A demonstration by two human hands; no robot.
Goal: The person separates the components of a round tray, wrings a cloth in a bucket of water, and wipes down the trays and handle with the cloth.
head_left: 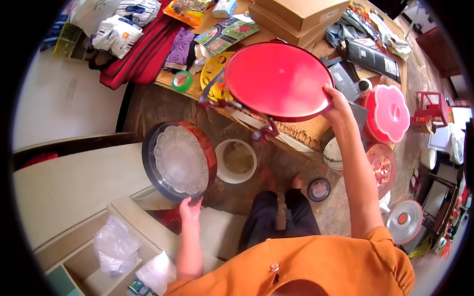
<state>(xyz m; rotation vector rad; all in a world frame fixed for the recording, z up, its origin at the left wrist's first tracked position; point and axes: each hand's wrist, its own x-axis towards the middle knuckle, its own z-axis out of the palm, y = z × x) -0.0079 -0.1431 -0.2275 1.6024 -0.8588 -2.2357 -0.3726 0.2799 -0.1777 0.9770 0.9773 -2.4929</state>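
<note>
A large round red lid (pixel 279 79) is held up over the table's near edge by my right hand (pixel 339 106), whose fingers grip its right rim. Lower on the left, my left hand (pixel 190 211) grips the bottom rim of a dark round container (pixel 210 153) tilted on its side. A white lacy round liner (pixel 180 160) shows inside that container. Between the two hands, a white bucket (pixel 236 161) stands on the floor.
The cluttered table (pixel 163 79) bears cardboard boxes (pixel 301 17), green tape (pixel 182 81) and clothes. A red flower-shaped box (pixel 387 113) is at right, above a fan (pixel 405 222). An open drawer (pixel 94 264) holds a plastic bag (pixel 116 244). A dark round object (pixel 319 189) lies near my feet.
</note>
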